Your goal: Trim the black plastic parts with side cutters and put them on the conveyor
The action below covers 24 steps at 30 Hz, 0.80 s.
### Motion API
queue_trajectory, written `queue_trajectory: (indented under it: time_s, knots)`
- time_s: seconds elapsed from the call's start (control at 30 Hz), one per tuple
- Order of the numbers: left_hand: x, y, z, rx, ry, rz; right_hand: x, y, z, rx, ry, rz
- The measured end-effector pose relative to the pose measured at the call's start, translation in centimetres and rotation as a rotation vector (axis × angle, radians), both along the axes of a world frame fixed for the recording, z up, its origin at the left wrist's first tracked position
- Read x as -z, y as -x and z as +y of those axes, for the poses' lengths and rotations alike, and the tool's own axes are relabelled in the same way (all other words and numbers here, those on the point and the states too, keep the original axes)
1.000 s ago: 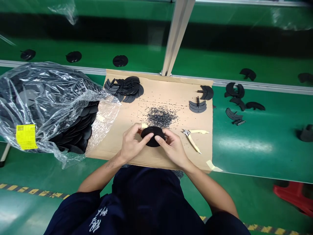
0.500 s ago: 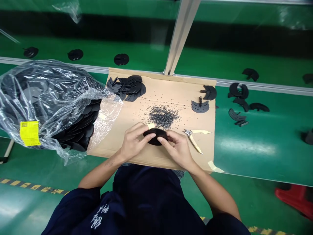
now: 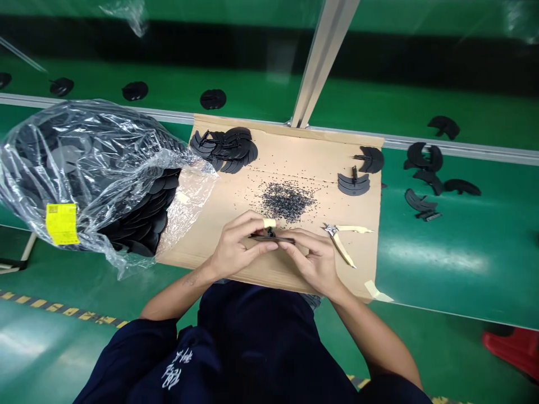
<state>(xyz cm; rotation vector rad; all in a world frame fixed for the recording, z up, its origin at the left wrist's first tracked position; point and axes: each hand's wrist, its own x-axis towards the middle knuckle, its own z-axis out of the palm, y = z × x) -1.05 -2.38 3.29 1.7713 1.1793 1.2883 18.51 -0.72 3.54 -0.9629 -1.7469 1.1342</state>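
Note:
Both hands hold one thin black plastic disc (image 3: 272,239) over the cardboard sheet (image 3: 236,202); it is seen edge-on as a dark line. My left hand (image 3: 238,247) pinches its left end, with tape on one fingertip. My right hand (image 3: 314,258) grips its right end, fingers curled. Just beyond the hands lies a heap of small black trimmings (image 3: 287,200). Yellow-handled cutters (image 3: 342,238) lie on the cardboard right of my right hand.
A clear plastic bag of black discs (image 3: 88,174) with a yellow label lies at the left. Cut half-moon pieces are piled at the cardboard's back left (image 3: 225,148) and right (image 3: 357,174), more on the green table (image 3: 425,174). Discs ride the belt behind. A metal post (image 3: 322,62) rises at the back.
The disc has been tipped from face-up to edge-on between my hands. The camera view has shifted slightly, so everything sits a little further right.

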Motion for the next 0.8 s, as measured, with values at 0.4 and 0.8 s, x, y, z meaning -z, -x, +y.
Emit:
queue_trajectory:
  time_s: [0.4, 0.8]
  knots:
    - [-0.45, -0.04, -0.06, 0.047, -0.125, -0.015, 0.31, -0.38, -0.28, -0.051, -0.094, 0.014]
    - [-0.40, 0.07, -0.48, 0.065, -0.174, 0.035, 0.30, -0.47, -0.47, -0.071, -0.081, 0.041]
